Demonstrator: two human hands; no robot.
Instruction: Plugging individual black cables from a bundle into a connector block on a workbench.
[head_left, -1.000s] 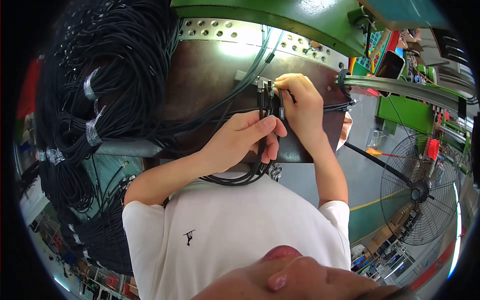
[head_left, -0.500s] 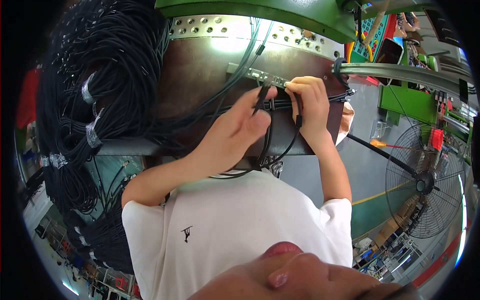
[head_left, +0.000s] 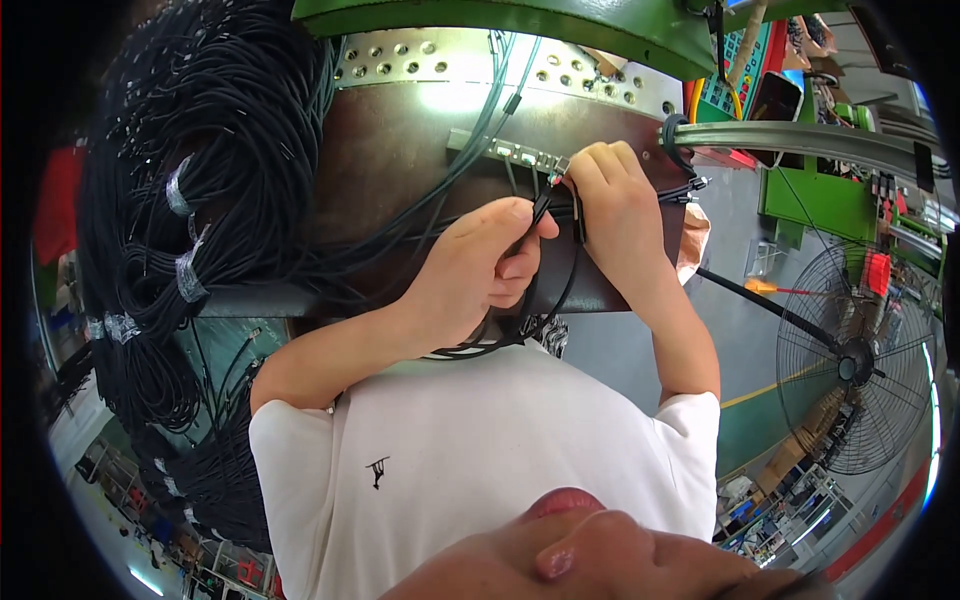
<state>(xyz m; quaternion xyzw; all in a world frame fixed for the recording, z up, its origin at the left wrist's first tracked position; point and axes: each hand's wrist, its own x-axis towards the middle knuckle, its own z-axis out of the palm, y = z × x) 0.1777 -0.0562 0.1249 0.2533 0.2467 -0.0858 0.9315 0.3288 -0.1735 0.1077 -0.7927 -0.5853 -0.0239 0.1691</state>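
A narrow metal strip with a row of small slots lies on the dark brown bench. In my left hand is a black cable, pinched between thumb and fingers, its small metal tip close to the strip's right part. My right hand has its fingertips closed at the strip's right end, beside that tip. What lies under these fingers is hidden; another black cable runs down from them. Other cables hang from the strip and cross in front of me.
A large heap of bundled black cables fills the left side. Green machinery and a perforated metal plate stand behind the bench. A metal rail extends to the right, and a fan stands beyond it.
My left hand has closed more firmly around the cable, and its tip now lies nearer the strip's right end. My right hand has turned slightly, knuckles higher over the strip.
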